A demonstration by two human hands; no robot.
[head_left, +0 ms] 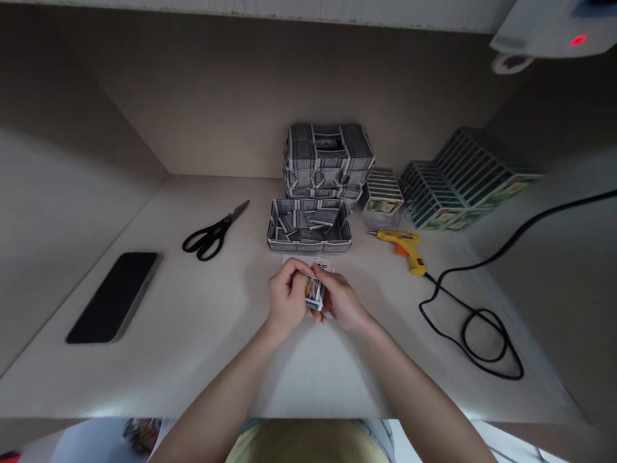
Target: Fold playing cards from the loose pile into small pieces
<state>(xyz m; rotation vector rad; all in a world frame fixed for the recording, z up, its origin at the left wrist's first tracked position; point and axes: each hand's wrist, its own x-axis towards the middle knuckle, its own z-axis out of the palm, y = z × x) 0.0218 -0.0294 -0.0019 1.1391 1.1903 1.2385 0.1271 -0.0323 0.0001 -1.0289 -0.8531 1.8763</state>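
Note:
Both hands meet over the middle of the table, closed around a small picture card [314,290] with white edges and a colourful print; whether it is a single folded card or a small stack, I cannot tell. My left hand [287,293] grips its left side with bent fingers. On the right, my right hand [341,294] holds the upper and right edge, its thumb on top and fingertips showing below. Just beyond the hands lies a white printed paper [322,262], partly covered by them. Behind it stands an open grey patterned box [309,245] with loose grey patterned pieces [308,220] inside.
Stacked grey patterned boxes [329,157] stand at the back. Green striped boxes [434,204] fill the back right. A yellow glue gun [403,244] lies right, its black cable [470,315] looped. Black-handled scissors [212,236] and a phone [114,297] lie left.

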